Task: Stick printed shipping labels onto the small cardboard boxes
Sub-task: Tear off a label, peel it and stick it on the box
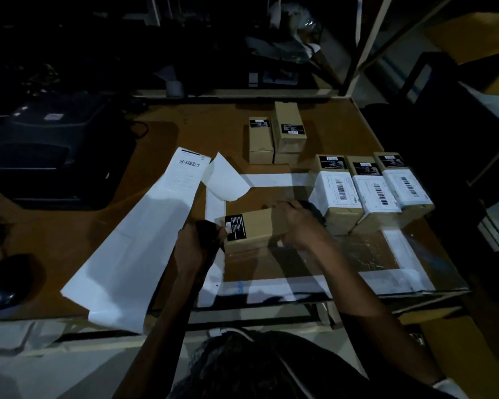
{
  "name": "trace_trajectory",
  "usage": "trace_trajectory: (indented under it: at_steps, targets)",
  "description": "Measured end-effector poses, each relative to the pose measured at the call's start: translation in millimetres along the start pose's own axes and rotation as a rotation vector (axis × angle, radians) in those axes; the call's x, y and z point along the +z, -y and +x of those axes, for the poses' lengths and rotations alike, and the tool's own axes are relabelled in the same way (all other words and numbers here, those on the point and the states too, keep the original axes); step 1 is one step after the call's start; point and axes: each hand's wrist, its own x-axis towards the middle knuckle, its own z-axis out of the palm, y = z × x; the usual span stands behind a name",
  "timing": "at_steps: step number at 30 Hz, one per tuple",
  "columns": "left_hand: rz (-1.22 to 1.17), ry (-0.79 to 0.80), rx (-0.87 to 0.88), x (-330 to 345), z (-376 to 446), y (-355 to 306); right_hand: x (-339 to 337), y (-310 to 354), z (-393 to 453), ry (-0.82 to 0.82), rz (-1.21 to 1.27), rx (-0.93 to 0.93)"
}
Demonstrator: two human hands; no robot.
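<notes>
A small cardboard box with a black sticker lies on its side in the middle of the table. My left hand grips its left end. My right hand is closed over its right end. Three boxes with white shipping labels stand in a row to the right. Two boxes without white labels stand behind. A long white label strip with a printed barcode label at its far end lies on the left. A curled white sheet lies beside it.
A black printer sits at the far left and a dark mouse at the near left. A large flat carton with white tape lies under the held box. Shelving posts rise behind the table.
</notes>
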Motion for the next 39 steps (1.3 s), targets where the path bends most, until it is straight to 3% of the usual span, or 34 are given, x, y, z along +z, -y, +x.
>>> trace_trajectory:
  at_steps: [4, 8, 14, 19, 24, 26, 30, 39]
  targets:
    - [-0.079, -0.04, -0.006, -21, 21, 3, -13, 36, -2, -0.141, 0.022, -0.031]
    - [-0.174, -0.096, 0.097, -51, 37, 19, -5, 81, 16, -0.237, 0.505, -0.108]
    - [-0.13, -0.018, 0.113, -75, 61, 67, 44, 141, 65, -0.116, 0.905, 0.085]
    - [-0.095, 0.086, 0.073, -73, 65, 99, 58, 178, 100, -0.081, 1.019, 0.205]
    - [-0.209, 0.097, -0.109, -68, 62, 103, 65, 196, 138, -0.058, 1.109, 0.294]
    - [-0.231, 0.069, -0.099, -71, 62, 105, 68, 198, 150, -0.038, 1.097, 0.289]
    - [-0.352, -0.089, 0.061, -78, 61, 113, 69, 201, 157, -0.013, 1.075, 0.171]
    - [-0.341, -0.217, 0.159, -111, 105, 78, -26, 220, 148, -0.439, 0.94, -0.467]
